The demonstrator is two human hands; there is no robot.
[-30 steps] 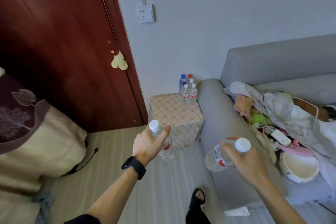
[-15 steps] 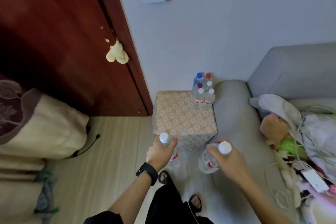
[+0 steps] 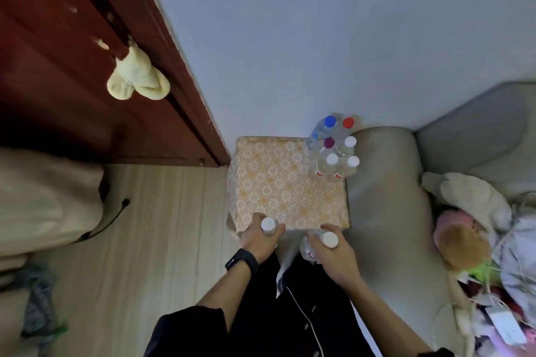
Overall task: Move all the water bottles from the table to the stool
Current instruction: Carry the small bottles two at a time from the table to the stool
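The left hand (image 3: pixel 258 243) has its grip closed round a white-capped bottle (image 3: pixel 268 224). Fingers and thumb wrap the bottle just under the cap, so only the cap and a sliver of the neck show above the knuckles. A black watch (image 3: pixel 242 262) sits on that wrist.

The right hand (image 3: pixel 336 258) grips a second bottle (image 3: pixel 329 240) in the same way. The fingers curl round the upper body, the white cap stands clear of the hand, and a bit of clear plastic with a red label edge shows to the left of the fingers. This bottle leans slightly toward the other hand.

Both bottles are held at the near edge of the stool (image 3: pixel 284 188), a square seat under an orange-and-white flowered cover. The left bottle is over the near left corner and the right bottle just off the near right corner. From this steep angle it looks as if neither base rests on the cover, though the hands hide the bottoms.

A cluster of bottles (image 3: pixel 333 153) stands upright and packed together on the stool's far right corner, with blue, red, purple and white caps. The stool is set against the wall, between a red-brown door (image 3: pixel 72 66) with a yellow cloth (image 3: pixel 137 75) hanging on it and the grey sofa arm (image 3: pixel 383 182).
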